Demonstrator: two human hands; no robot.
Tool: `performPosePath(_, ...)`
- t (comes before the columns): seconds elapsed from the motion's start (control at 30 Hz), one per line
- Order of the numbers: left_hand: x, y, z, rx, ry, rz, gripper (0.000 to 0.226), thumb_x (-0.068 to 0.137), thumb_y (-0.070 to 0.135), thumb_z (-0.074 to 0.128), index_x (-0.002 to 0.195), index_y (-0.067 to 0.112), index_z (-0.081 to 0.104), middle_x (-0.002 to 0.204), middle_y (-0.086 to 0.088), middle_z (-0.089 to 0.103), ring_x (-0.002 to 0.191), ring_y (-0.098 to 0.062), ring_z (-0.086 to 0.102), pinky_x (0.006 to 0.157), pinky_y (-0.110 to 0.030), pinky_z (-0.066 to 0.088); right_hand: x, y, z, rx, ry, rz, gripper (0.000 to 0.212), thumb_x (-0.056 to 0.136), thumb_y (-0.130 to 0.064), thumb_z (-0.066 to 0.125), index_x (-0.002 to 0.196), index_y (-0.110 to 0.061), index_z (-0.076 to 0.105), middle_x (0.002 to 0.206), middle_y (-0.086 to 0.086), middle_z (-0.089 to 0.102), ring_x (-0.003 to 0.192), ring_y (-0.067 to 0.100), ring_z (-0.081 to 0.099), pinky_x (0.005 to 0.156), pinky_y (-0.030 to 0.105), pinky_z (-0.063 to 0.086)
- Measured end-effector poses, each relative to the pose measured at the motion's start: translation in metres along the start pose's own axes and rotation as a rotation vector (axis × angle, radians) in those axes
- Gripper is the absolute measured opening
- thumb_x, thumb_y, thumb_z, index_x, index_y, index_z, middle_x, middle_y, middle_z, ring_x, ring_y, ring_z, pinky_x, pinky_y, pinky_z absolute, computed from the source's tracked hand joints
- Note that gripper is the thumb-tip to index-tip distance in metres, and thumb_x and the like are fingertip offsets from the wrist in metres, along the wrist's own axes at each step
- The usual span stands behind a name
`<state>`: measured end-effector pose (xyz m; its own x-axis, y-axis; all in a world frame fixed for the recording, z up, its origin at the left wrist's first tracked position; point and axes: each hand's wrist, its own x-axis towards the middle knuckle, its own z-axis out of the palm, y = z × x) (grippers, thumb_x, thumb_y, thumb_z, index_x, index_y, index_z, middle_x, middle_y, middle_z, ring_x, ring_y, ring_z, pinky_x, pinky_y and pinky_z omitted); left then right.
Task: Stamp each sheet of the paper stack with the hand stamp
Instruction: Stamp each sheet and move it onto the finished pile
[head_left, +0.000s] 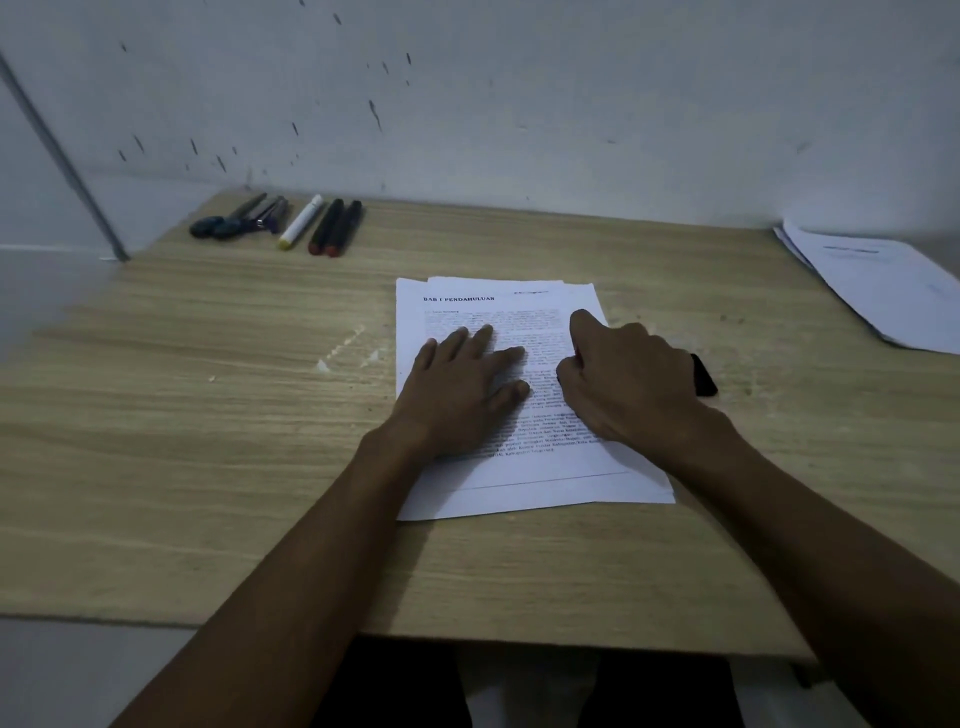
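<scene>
A: Paper stack (519, 467) lies at the centre of the counter (208, 415), sheets fanned a little so lower edges peek out at six o'clock. Why is the left hand (462, 395) on it?

B: It lies flat, fingers spread and gripping nothing, probably pinning the sheets against sliding.

A: And the right hand (628, 384)?

B: At three o'clock on the stack, curled over the right edge. A dark object (704, 375) shows just behind it, possibly the hand stamp; I cannot tell whether the hand grips it.

A: Room to move?

B: Plenty toward nine o'clock, all bare wood. A second pile of papers (878, 291) sits at two o'clock by the counter's edge, and pens and markers (291, 226) lie well apart at eleven, along the wall.
</scene>
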<state>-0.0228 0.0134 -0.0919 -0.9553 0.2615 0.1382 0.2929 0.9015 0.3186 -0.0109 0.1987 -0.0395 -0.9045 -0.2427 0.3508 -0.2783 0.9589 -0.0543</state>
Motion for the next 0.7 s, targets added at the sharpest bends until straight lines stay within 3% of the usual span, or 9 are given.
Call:
performPosePath(0.23, -0.001, 0.002, -0.006, 0.002, 0.003, 0.001, 0.053, 0.095, 0.057, 0.034, 0.146, 0.040, 0.031, 0.161, -0.001, 0.016, 0.148, -0.022, 0.009, 0.118, -0.046, 0.007, 0.006, 0.001, -0.011, 0.069, -0.117, -0.007, 0.018, 0.090, -0.032, 0.043, 0.082, -0.018, 0.035, 0.069, 0.003, 0.050, 0.057, 0.021, 0.046, 0.051, 0.028, 0.026)
performPosePath(0.37, -0.001, 0.008, -0.013, 0.001, -0.027, 0.005, 0.051, 0.096, 0.054, 0.038, 0.144, 0.037, 0.035, 0.159, -0.002, 0.021, 0.146, -0.023, 0.014, 0.115, -0.045, 0.010, 0.009, 0.012, -0.017, 0.219, -0.173, 0.093, 0.021, 0.090, -0.038, 0.046, 0.083, -0.018, 0.045, 0.076, 0.001, 0.056, 0.068, 0.021, 0.053, 0.057, 0.032, 0.038)
performPosePath(0.43, 0.001, 0.011, -0.019, 0.021, -0.065, 0.005, 0.052, 0.095, 0.053, 0.040, 0.144, 0.034, 0.037, 0.157, -0.004, 0.026, 0.144, -0.024, 0.018, 0.114, -0.047, 0.013, 0.008, 0.021, -0.021, 0.376, -0.147, 0.184, 0.020, 0.090, -0.038, 0.046, 0.083, -0.020, 0.050, 0.080, -0.001, 0.059, 0.072, 0.020, 0.055, 0.062, 0.035, 0.040)
performPosePath(0.57, 0.007, 0.017, -0.030, 0.056, -0.127, -0.016, 0.052, 0.092, 0.054, 0.046, 0.139, 0.032, 0.044, 0.144, -0.002, 0.041, 0.140, -0.026, 0.027, 0.112, -0.053, 0.021, 0.006, 0.044, -0.034, 0.641, -0.009, 0.297, 0.013, 0.085, -0.033, 0.047, 0.081, -0.024, 0.057, 0.083, -0.006, 0.063, 0.070, 0.016, 0.057, 0.053, 0.028, 0.037)
performPosePath(0.63, 0.010, 0.019, -0.033, 0.055, -0.115, -0.019, 0.052, 0.090, 0.054, 0.050, 0.136, 0.030, 0.047, 0.139, 0.001, 0.047, 0.135, -0.024, 0.034, 0.110, -0.052, 0.026, 0.005, 0.061, -0.041, 0.695, 0.044, 0.373, 0.008, 0.083, -0.035, 0.053, 0.083, -0.027, 0.055, 0.086, -0.007, 0.061, 0.070, 0.015, 0.058, 0.050, 0.026, 0.037)
performPosePath(0.7, 0.011, 0.021, -0.034, 0.031, -0.054, -0.021, 0.054, 0.087, 0.051, 0.057, 0.134, 0.027, 0.050, 0.139, 0.002, 0.050, 0.133, -0.022, 0.039, 0.109, -0.048, 0.030, 0.003, 0.079, -0.045, 0.670, 0.065, 0.443, 0.017, 0.082, -0.037, 0.059, 0.088, -0.022, 0.054, 0.089, -0.002, 0.060, 0.073, 0.018, 0.058, 0.052, 0.027, 0.038)
